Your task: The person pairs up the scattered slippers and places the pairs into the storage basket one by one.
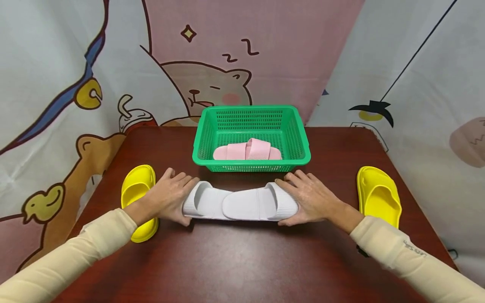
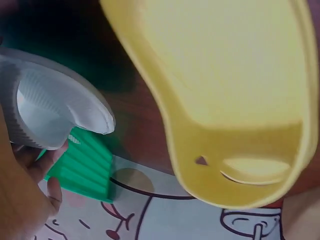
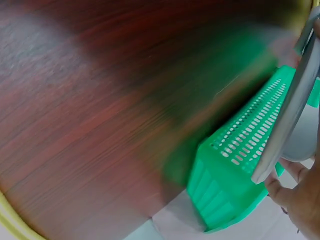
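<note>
Two white ribbed slide slippers are held end to end in front of the basket in the head view. My left hand grips the left white slipper by its strap end, and my right hand grips the right white slipper likewise. Their inner ends overlap, the right one lying over the left. In the left wrist view, fingers curl at the strap of the white slipper. Seen edge-on in the right wrist view, the other white slipper overlaps the basket.
A green basket at the table's back holds pink slippers. One yellow clog lies beside my left wrist, another yellow clog beyond my right. A cartoon-printed cloth hangs behind the reddish-brown table.
</note>
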`<state>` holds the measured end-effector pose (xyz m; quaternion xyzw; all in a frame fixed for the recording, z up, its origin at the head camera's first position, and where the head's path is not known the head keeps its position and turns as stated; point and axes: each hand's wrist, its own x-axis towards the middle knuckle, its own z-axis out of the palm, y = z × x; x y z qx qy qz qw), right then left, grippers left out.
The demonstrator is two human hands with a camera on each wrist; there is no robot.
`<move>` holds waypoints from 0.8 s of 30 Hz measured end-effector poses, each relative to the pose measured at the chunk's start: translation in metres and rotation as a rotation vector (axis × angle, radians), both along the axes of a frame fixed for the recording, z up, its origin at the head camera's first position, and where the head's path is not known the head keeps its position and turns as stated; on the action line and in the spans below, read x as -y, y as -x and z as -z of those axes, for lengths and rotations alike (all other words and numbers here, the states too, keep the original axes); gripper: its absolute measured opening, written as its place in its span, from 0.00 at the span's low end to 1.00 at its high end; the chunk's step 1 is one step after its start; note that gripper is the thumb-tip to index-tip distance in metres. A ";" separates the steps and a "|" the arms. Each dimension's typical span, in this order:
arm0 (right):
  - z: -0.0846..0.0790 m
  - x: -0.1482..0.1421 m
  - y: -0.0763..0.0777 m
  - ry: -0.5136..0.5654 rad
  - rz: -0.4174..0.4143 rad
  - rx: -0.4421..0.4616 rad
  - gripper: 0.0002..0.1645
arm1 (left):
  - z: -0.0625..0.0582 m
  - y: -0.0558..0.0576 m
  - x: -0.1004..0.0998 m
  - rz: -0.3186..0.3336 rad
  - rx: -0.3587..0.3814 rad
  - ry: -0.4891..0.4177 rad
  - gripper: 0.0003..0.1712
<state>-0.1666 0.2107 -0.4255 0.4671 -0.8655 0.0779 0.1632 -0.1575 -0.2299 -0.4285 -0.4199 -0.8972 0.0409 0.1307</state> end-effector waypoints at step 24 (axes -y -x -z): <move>-0.014 0.025 -0.006 0.012 0.038 -0.060 0.63 | 0.002 -0.011 -0.046 -0.034 -0.052 -0.116 0.66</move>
